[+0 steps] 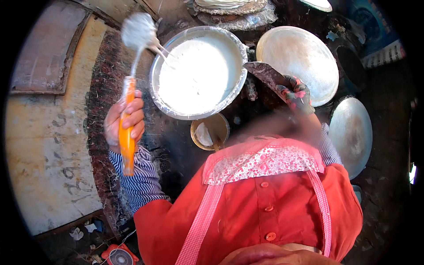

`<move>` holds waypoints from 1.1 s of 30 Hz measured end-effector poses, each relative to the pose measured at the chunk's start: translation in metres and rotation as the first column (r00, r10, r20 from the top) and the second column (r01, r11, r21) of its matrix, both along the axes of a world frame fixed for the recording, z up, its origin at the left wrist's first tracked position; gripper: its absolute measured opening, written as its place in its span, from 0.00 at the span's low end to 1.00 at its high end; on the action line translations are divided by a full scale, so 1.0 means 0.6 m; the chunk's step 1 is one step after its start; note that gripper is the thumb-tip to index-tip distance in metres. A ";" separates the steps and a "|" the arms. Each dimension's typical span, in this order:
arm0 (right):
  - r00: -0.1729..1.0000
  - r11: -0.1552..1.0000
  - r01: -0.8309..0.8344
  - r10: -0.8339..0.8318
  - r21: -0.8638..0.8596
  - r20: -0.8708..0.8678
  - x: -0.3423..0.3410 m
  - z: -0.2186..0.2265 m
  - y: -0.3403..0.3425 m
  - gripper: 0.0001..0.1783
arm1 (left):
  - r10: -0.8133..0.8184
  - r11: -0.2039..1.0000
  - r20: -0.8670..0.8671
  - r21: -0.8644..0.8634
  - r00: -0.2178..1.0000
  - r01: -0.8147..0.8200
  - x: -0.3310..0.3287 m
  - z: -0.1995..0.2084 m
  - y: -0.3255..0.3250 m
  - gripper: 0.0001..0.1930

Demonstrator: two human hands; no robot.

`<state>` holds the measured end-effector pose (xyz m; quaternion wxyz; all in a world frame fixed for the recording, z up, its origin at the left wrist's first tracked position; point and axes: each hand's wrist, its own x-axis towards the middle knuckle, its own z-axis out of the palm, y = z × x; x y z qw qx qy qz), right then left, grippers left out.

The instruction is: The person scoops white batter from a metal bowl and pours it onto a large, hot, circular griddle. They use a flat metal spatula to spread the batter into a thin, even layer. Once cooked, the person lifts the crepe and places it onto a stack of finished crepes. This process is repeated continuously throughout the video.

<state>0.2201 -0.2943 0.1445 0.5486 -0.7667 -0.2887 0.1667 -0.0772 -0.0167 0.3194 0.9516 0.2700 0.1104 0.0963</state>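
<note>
My left hand (126, 117) grips the orange handle of a ladle (138, 31). The ladle's head is raised at the upper left, coated in white batter, and strands trail from it toward the basin. That wide metal basin (187, 116) holds smooth white batter (198, 73); dried batter crusts its rim. In my right hand (298, 95), which wears a dark glove with pink patches, is a flat dark scraper (267, 76) smeared with white. Its blade points left, toward the basin's right rim. Behind that hand lies a round griddle (296, 59), its bare surface pale and brownish.
Another round griddle (352, 132) stands at the right. Below the basin is a small brown pot (224, 128) with something white inside. Flat round breads (223, 3) are stacked at the top. A worn board (48, 150) lies left, and a small red fan (120, 255) at the lower left.
</note>
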 end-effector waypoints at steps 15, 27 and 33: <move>0.938 0.977 0.199 -0.166 0.080 -0.305 0.013 -0.077 -0.099 0.18 | -0.080 0.977 -0.364 -0.211 0.928 0.001 -0.017 -0.202 0.122 0.09; 0.794 0.860 0.482 -0.509 -0.165 -0.333 -0.029 0.020 -0.291 0.24 | -0.244 0.969 -0.235 -0.092 0.941 0.228 0.165 -0.080 -0.046 0.15; 0.479 0.490 0.858 -0.663 0.150 -0.575 -0.068 -0.036 -0.426 0.15 | -0.745 0.651 -0.208 -0.014 0.634 0.759 0.423 -0.126 -0.194 0.15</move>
